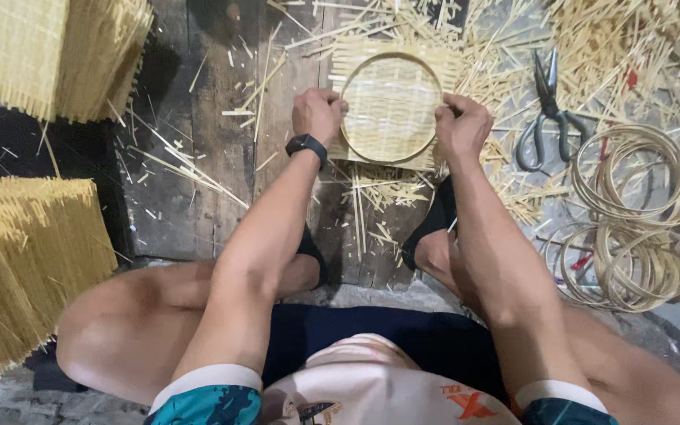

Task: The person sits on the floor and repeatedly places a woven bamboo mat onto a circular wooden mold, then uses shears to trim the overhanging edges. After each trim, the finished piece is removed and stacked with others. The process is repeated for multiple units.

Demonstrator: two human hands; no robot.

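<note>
A square woven bamboo mat (391, 102) lies on dark wooden boards (190, 173) with a round bamboo ring (392, 60) pressed on top of it. My left hand (318, 114), with a black watch on the wrist, grips the ring's left edge together with the mat. My right hand (463, 126) grips the ring's right edge the same way. Both fists are closed on the rim. My knees are spread on either side of the boards.
Large scissors (546, 110) lie to the right of the mat among bamboo offcuts (505, 47). A pile of bamboo rings (635, 212) sits at the right. Stacks of woven mats (25, 260) stand at the left, with more woven mats (57, 55) at the top left.
</note>
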